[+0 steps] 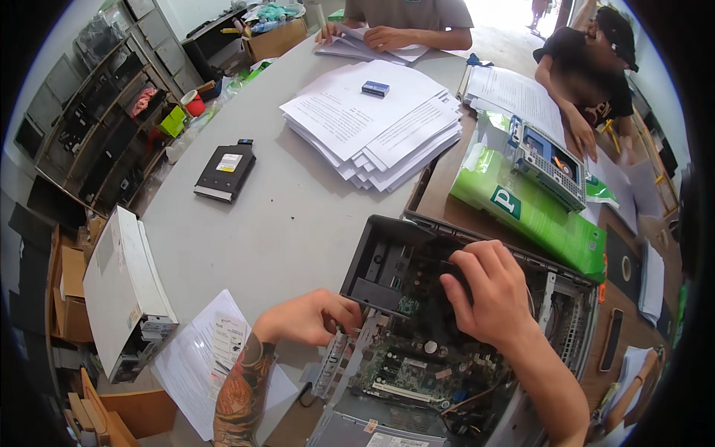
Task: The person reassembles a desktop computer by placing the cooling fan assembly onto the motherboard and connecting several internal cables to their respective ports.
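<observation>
An opened desktop computer case [417, 425] lies before me with its green motherboard [410, 365] bare. My left hand [316, 316] is at the left side of the case, fingers bent around its metal edge beside the black front bezel [372, 290]; the fingertips are partly hidden. Over the far part of the case, my right hand [488, 298] curls its thumb and fingers about a dark part inside, whose kind I cannot make out. Beneath my left forearm lie printed sheets [186, 372] with a small packaged card [227, 339] on them.
A black disc drive [226, 171] lies on the grey table [246, 253]. Farther off is a paper stack [335, 119] bearing a small blue box [375, 89]. A white case [126, 290] stands left; a metal drive cage [551, 164] rests on green packaging [514, 212]. Two people handle papers beyond.
</observation>
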{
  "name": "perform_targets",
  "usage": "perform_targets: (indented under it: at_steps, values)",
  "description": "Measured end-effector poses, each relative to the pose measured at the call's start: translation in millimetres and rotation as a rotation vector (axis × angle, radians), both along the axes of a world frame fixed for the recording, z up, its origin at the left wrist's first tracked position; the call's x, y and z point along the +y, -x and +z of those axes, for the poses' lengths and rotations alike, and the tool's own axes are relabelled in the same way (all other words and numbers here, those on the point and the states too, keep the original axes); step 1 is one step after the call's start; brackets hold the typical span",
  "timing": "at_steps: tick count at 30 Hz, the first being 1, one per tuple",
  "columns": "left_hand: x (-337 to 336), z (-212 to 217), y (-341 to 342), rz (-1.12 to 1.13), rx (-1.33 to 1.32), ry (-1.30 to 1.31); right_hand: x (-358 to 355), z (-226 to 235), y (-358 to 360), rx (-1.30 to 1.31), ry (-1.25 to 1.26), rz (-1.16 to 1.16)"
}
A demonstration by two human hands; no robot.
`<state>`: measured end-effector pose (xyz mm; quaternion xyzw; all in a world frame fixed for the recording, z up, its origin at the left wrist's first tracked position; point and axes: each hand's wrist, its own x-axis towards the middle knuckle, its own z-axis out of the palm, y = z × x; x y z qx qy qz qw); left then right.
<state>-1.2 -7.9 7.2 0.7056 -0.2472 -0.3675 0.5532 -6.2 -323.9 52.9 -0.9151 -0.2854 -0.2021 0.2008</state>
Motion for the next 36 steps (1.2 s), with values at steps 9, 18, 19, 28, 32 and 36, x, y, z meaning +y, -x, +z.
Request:
perform_targets:
  at_steps: [9, 18, 19, 28, 32, 36]
  values:
    - [-1.2, 0.1, -2.7, -0.025, 0.039, 0.001, -2.3, -0.7, -1.4, -0.135, 0.015, -0.147]
    - [0.4, -12.8, -2.9, -0.006, 0.053, 0.039, 25.4, 65.4, -67.1, 0.313, 0.602, 0.033]
    - [-0.5, -13.1, -4.5, -0.02, 0.021, 0.02, 32.1, 72.1, -78.2, 0.262, 0.857, 0.146]
    - [-2.1, -14.3, -6.7, -0.041, 0.051, -0.015, 12.8, 54.2, -83.4, 0.23, 0.827, 0.256]
    - [3.8, -19.9, -7.6, -0.012, 0.032, 0.042, 21.3, 53.7, -79.3, 0.195, 0.901, 0.217]
    - [-1.8, -15.9, -7.6, -0.029, -0.082, -0.008, 14.4, 48.9, -86.8, 0.196, 0.863, 0.194]
